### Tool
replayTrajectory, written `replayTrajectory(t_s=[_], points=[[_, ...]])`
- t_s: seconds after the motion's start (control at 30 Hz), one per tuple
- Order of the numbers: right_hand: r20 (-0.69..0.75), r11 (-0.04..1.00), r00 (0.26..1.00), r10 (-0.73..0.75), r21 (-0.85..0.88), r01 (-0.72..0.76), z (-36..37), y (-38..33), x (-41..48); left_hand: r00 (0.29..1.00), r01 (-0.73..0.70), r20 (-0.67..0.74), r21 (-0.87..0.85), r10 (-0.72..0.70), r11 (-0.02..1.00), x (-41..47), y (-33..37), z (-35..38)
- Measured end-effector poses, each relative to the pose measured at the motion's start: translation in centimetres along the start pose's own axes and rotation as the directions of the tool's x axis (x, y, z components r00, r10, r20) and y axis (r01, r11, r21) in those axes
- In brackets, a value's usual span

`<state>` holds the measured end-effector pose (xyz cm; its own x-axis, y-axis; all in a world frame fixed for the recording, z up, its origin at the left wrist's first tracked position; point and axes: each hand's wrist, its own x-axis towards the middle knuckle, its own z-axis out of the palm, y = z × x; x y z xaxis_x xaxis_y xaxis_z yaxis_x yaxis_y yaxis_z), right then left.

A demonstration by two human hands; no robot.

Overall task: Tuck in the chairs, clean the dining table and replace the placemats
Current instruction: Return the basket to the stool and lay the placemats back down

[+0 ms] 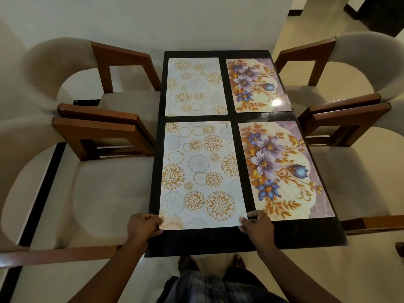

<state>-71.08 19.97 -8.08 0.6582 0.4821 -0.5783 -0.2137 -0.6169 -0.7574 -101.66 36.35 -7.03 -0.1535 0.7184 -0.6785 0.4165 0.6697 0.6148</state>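
Observation:
A black dining table (284, 235) holds several placemats. The near left placemat (202, 173), white with gold circles, lies flat; my left hand (144, 225) pinches its near left corner and my right hand (256, 225) pinches its near right corner. Beside it on the right lies a near floral placemat (284, 169) with purple and blue flowers. At the far end sit a second gold-circle placemat (195, 86) and a second floral placemat (258, 84).
Cushioned chairs with wooden arms flank the table: near left chair (102, 193), far left chair (129, 101), far right chair (323, 95), near right chair (358, 178). A cream wall stands behind the table's far end. My feet show under the near edge.

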Motion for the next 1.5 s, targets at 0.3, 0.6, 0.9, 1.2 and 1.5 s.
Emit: replayTrajectory(t_s=[0.3,0.6,0.9,1.2,1.5], points=[[-0.019,0.998,1.0,-0.021,-0.062,0.019,-0.1,-0.1,0.0,1.0,-0.014,0.02,0.053,0.013,0.999,0.2,0.1,-0.1],[-0.02,0.994,0.999,-0.047,-0.097,0.045,0.0,-0.1,-0.4,0.997,0.015,0.081,0.037,-0.018,0.999,0.5,0.1,-0.7],[-0.026,0.991,0.999,-0.034,-0.127,0.031,0.1,-0.5,-0.7,0.999,-0.016,0.031,0.046,0.014,0.999,0.9,-0.8,-0.6],[-0.023,0.966,0.999,-0.045,-0.257,0.038,0.0,-0.9,-0.8,0.993,-0.112,-0.024,0.212,0.119,0.971,0.3,-1.1,-0.5],[0.111,0.75,0.977,-0.183,-0.627,0.212,-1.3,-1.7,0.1,0.947,-0.28,0.02,0.535,0.319,0.797,0.1,-1.0,-0.6]])
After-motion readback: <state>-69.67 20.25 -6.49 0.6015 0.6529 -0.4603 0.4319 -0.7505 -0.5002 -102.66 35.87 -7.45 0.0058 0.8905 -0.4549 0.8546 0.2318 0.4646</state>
